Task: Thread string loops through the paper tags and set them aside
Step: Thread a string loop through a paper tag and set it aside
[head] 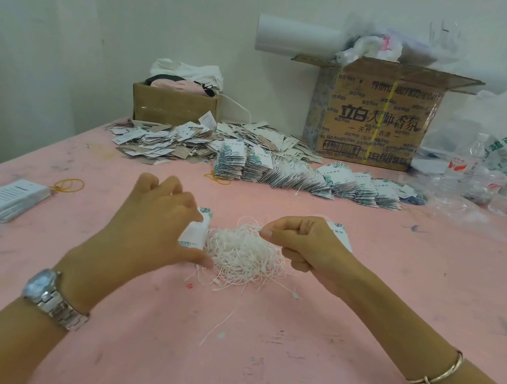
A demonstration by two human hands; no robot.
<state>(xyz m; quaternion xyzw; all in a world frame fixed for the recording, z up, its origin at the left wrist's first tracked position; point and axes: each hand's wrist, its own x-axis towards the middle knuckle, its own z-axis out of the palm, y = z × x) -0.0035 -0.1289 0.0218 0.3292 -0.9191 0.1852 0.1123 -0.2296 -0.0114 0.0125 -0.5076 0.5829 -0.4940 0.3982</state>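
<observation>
Far left on the pink table (pixel 322 346): a flat stack of white printed cards (pixel 3 199), long axis running from near left to far right, with a yellow rubber band (pixel 69 185) just beyond its far end. Next, left hand (pixel 151 223), silver wristwatch (pixel 53 296) on the wrist, fingers curled down over a small stack of paper tags (pixel 197 231), thumb at the near end; tags' long axis roughly near to far, green-printed end pointing away. Touching these on the right, a tangled heap of white string loops (pixel 246 252), loose ends trailing toward the viewer. Then right hand (pixel 306 247), thin bangle (pixel 438 372) on the forearm, closed tight, thumb and forefinger pinching strands at the heap's top, another tag (pixel 341 235) tucked behind the fingers, tilted to the far right. Farther back, left to right: small cardboard box (pixel 173 107), loose tag pile (pixel 194 142), row of threaded tags (pixel 312 177), large printed carton (pixel 374 117), plastic bottles (pixel 468 165).
</observation>
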